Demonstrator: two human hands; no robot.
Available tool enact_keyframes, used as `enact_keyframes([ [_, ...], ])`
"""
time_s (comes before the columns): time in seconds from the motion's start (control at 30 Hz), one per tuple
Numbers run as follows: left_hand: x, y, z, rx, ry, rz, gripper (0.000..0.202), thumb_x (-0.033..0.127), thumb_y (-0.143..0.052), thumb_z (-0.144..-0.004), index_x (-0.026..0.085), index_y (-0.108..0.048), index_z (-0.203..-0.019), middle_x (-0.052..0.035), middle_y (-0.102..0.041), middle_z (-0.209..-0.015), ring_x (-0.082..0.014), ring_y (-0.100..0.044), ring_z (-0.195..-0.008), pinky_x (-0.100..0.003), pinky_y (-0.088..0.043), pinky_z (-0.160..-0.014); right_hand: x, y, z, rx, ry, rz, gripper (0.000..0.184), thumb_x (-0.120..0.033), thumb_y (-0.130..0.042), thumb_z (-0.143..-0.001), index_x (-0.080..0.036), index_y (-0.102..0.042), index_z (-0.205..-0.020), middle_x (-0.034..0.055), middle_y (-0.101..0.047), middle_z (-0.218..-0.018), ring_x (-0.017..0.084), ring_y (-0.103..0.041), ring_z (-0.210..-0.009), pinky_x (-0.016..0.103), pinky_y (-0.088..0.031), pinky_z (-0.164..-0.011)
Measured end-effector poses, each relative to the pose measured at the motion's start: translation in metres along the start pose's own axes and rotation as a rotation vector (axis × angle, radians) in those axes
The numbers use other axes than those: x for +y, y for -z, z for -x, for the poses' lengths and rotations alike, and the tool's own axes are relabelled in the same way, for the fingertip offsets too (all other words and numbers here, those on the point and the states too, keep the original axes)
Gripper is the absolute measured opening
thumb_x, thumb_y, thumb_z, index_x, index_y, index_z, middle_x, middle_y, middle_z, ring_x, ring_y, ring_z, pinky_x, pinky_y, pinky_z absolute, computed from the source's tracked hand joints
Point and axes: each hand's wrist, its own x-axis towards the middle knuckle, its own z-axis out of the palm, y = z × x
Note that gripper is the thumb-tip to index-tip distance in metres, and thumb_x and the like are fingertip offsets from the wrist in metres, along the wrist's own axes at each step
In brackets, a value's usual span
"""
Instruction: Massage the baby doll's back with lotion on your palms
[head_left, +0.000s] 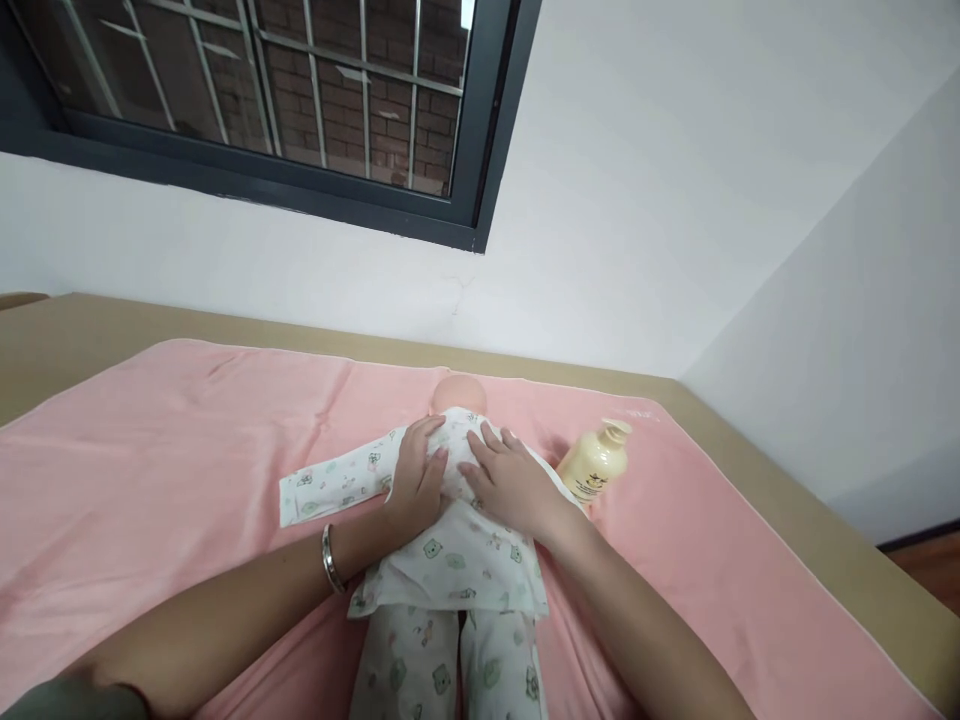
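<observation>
A baby doll (459,394) lies on a pink blanket (225,430), its head toward the wall. It wears a white printed top (457,560) and matching trousers (412,660). One sleeve (330,487) stretches out to the left, flat on the blanket. My left hand (417,475) rests on the left side of the doll's chest, fingers extended. Across the right side of the chest lies my right hand (514,485), flat with fingers spread. Neither hand grips anything. The doll's right-side sleeve is mostly hidden behind my right hand and forearm.
A cream pump bottle (596,460) stands tilted in view on the blanket, just right of the doll. The blanket covers a tan table (757,445) whose edges show at the back and right. Behind it are a white wall (600,200) and a dark-framed window (420,222).
</observation>
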Motion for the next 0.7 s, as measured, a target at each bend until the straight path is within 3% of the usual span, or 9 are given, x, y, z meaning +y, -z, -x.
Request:
enact_keyframes([
  [0.17, 0.002, 0.0, -0.001, -0.005, 0.006, -0.029, 0.038, 0.036, -0.039, -0.096, 0.02, -0.048, -0.13, -0.0125, -0.056, -0.13, -0.0257, -0.052, -0.123, -0.048, -0.04, -0.109, -0.007, -0.021, -0.01, 0.115, -0.082, 0.048, 0.057, -0.04, -0.031, -0.103, -0.015, -0.033, -0.154, 0.0173, -0.026, -0.162, 0.04, -0.019, -0.15, 0.057, -0.021, -0.117],
  [0.37, 0.008, -0.001, -0.001, 0.039, 0.014, -0.241, 0.039, 0.031, -0.046, -0.09, 0.019, -0.048, -0.126, -0.0127, -0.055, -0.124, -0.0287, -0.051, -0.119, -0.051, -0.039, -0.105, -0.015, -0.003, 0.008, 0.079, -0.038, 0.139, 0.048, -0.034, -0.038, -0.1, -0.014, -0.049, -0.143, 0.0193, -0.053, -0.144, 0.035, -0.046, -0.135, 0.051, -0.032, -0.112],
  [0.47, 0.012, -0.001, -0.002, 0.063, 0.02, -0.355, 0.035, 0.024, -0.044, -0.087, 0.018, -0.05, -0.121, -0.0123, -0.056, -0.117, -0.03, -0.05, -0.115, -0.052, -0.038, -0.102, -0.018, -0.004, 0.008, 0.14, -0.088, 0.131, 0.045, -0.034, -0.032, -0.102, -0.013, -0.056, -0.134, 0.019, -0.061, -0.133, 0.031, -0.056, -0.126, 0.046, -0.037, -0.109],
  [0.6, 0.018, -0.002, -0.001, -0.005, 0.047, -0.473, 0.021, 0.023, -0.049, -0.083, 0.02, -0.054, -0.104, -0.0106, -0.057, -0.105, -0.0306, -0.053, -0.103, -0.05, -0.04, -0.094, -0.006, -0.017, -0.01, 0.219, -0.183, 0.094, 0.055, -0.04, -0.029, -0.103, -0.006, -0.047, -0.143, 0.0227, -0.052, -0.144, 0.033, -0.045, -0.138, 0.046, -0.034, -0.113],
  [0.7, 0.022, -0.003, 0.001, -0.089, 0.025, -0.57, 0.022, 0.023, -0.05, -0.083, 0.02, -0.057, -0.104, -0.0119, -0.057, -0.107, -0.0324, -0.053, -0.103, -0.052, -0.039, -0.092, 0.01, -0.021, -0.027, 0.192, -0.18, 0.03, 0.058, -0.041, -0.032, -0.103, -0.004, -0.044, -0.145, 0.0214, -0.046, -0.151, 0.032, -0.039, -0.142, 0.046, -0.031, -0.115],
])
